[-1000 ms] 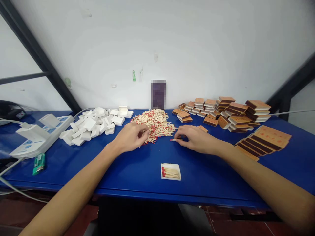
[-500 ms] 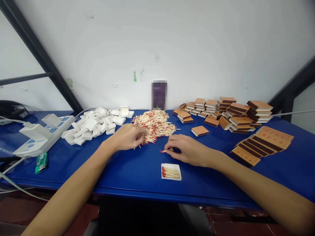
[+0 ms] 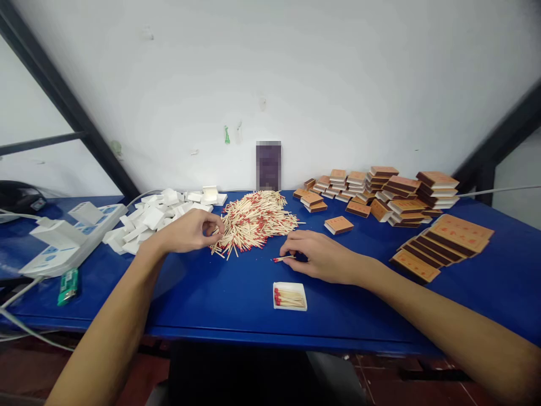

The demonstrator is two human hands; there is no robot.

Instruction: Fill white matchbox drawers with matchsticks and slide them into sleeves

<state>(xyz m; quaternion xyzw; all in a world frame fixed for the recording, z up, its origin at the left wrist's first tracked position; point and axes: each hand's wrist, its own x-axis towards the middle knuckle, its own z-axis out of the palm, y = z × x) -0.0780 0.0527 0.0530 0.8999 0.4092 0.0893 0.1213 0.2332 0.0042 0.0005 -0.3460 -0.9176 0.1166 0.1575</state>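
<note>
pale wall (image 3: 338, 84) stands behind a blue counter (image 3: 220, 310); all positions below are taken from the match heap (image 3: 257, 220), a loose mound of red-tipped sticks on that counter.

left hand (image 3: 190, 231): at the left edge of the heap, fingers curled with the thumb close to them, a narrow gap. whether any stick is held there cannot be told.

right hand (image 3: 315, 254): in front of the heap and to its right, above the counter, thumb and forefinger pinched on a few matches (image 3: 277, 260), red tips pointing left. exact count cannot be read.

white tray (image 3: 288, 284): on the counter, nearer the wearer than the heap and slightly to its right, part-filled with matches laid side by side, red tips at the left end.

left of the heap: a jumble of white trays (image 3: 154, 217); further left, a power strip (image 3: 93, 239) with plugs in it and a green lighter (image 3: 68, 286) beside it.

right of the heap: one orange matchbox (image 3: 338, 225) lying flat, stacked matchboxes (image 3: 401, 197) beyond it, and an overlapping row of boxes (image 3: 460, 234) farthest out.

behind the heap: a dark panel (image 3: 268, 165), detail blurred.
</note>
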